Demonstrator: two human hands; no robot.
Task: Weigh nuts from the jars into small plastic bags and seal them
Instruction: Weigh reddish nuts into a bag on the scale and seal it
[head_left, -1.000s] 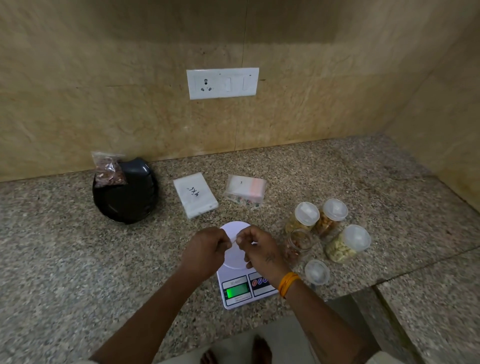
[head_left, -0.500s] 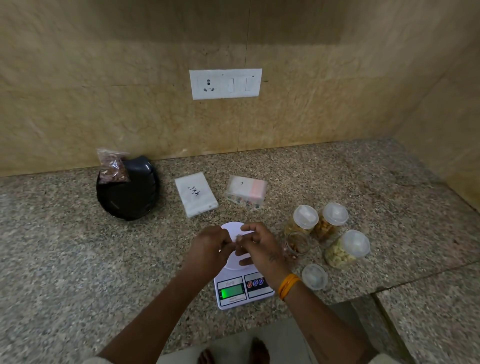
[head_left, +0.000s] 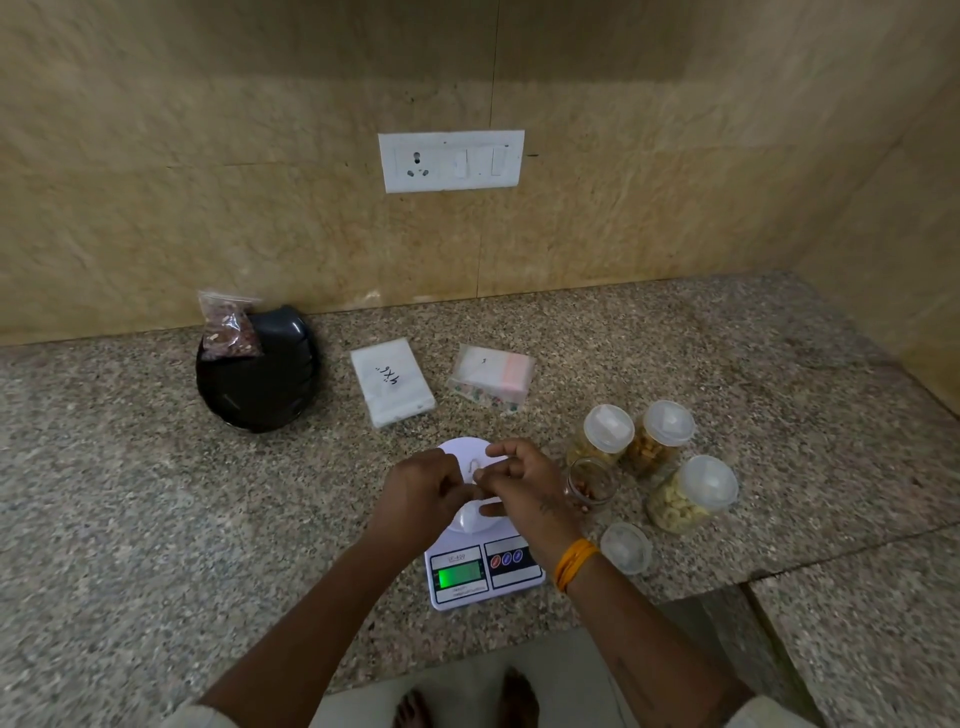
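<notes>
Both hands, left (head_left: 423, 496) and right (head_left: 519, 480), pinch a small clear bag (head_left: 475, 467) over the scale (head_left: 480, 564) by the counter's front edge; can't tell which way the bag points.

I see both forearms bare, pale cream sleeves showing only at the upper arms. My right hand (head_left: 522, 480) carries a small dark tattoo near the wrist, just above stacked orange bangles (head_left: 574, 563). My left hand (head_left: 423, 496) wears nothing.
</notes>
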